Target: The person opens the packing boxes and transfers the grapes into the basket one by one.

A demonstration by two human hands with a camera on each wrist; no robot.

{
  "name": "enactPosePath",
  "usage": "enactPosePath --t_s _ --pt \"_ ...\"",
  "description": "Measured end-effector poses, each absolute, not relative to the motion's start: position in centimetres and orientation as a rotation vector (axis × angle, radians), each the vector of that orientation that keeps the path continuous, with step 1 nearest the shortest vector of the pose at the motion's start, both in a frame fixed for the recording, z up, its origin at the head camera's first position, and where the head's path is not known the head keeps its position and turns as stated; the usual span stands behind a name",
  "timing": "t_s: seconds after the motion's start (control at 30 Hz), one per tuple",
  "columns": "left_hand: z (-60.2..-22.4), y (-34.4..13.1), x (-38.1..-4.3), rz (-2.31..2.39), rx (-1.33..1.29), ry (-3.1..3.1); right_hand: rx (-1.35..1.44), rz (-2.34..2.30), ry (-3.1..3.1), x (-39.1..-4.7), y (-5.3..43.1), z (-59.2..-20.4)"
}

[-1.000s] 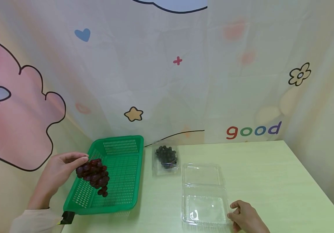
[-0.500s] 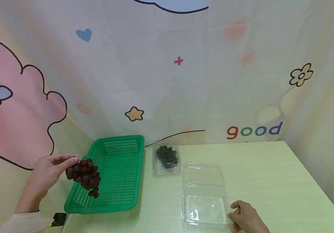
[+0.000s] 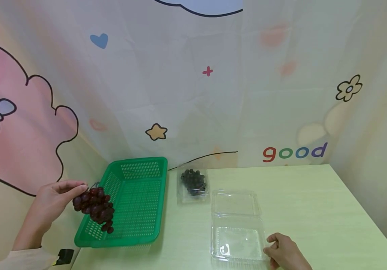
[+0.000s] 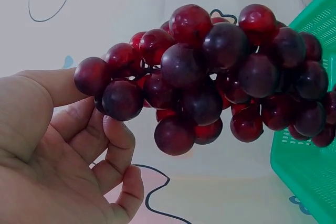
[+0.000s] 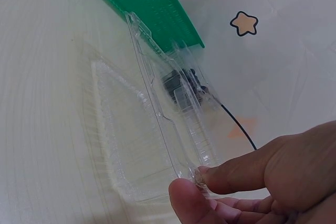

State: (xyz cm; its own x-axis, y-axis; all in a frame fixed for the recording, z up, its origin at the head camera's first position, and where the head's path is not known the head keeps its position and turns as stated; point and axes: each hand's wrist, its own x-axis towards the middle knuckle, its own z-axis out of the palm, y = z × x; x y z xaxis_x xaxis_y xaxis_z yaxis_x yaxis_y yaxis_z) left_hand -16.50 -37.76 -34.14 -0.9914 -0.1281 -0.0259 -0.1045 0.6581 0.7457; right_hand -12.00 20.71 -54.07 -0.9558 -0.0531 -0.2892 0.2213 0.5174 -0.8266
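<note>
A: Starting at the left, what is the left hand (image 3: pixel 53 202) doing?

B: It's pinching the red grapes (image 3: pixel 95 206) by their upper left end, between thumb and finger — the rest of the bunch is slanting down to the right.

A: And where is that bunch hanging?

B: In mid-air by the left side of the green basket (image 3: pixel 139 202), hiding part of its wall. Whether any grape is touching the basket, I cannot tell.

A: What's sitting to the right of the basket?

B: A clear box (image 3: pixel 183 199) is standing just beside it, near the far edge of the worktop (image 3: pixel 308 198). Dark grapes (image 3: pixel 193 182) are lying inside.

A: Further right?

B: A clear clamshell (image 3: pixel 237 240) is lying unfolded, nearer than the box, with one half pointing far and the other near.

A: Is the right hand (image 3: pixel 284 251) holding anything?

B: Yes — it's pinching the right edge of the near half between thumb and fingertip. The two hands are working well apart.

A: And at the far right?

B: Behind the worktop, the backdrop (image 3: pixel 234 108) is showing the word "good" (image 3: pixel 294 150) and, higher up, a flower (image 3: pixel 349 89).
</note>
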Motion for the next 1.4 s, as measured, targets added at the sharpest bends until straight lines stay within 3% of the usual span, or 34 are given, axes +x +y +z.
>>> enactPosePath --t_s 1.4 --pt "-35.2 -37.6 -18.7 -1.339 0.211 -2.832 0.271 -1.401 2.494 -11.9 20.1 -53.9"
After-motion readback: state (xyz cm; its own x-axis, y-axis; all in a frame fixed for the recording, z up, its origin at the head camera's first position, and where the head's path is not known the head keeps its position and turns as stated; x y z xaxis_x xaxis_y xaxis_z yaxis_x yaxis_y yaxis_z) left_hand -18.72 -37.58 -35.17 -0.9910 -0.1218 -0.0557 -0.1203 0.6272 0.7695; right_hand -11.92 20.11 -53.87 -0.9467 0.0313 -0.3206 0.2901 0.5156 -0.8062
